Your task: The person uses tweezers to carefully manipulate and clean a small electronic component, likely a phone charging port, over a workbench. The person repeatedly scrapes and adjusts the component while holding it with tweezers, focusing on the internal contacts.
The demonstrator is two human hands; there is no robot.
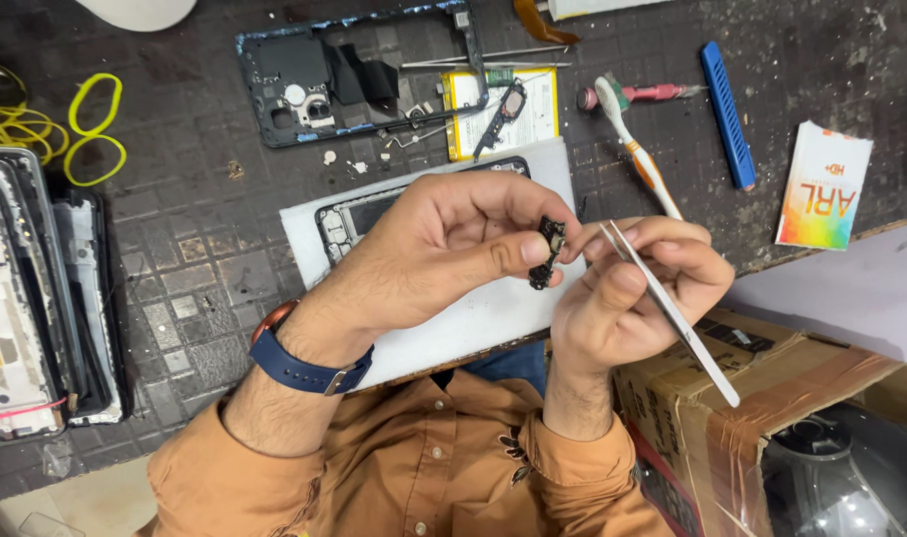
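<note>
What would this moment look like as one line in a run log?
left hand: pinches small black part | right hand: holds metal tweezers at part | below: opened phone on white sheet

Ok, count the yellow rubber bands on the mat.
2 loose bands: one at the upper left, another just below it. The yellow tangle beside them may hide more.

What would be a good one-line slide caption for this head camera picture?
Left hand pinches a small black part while right hand holds tweezers above an opened phone on a cluttered bench.
</note>
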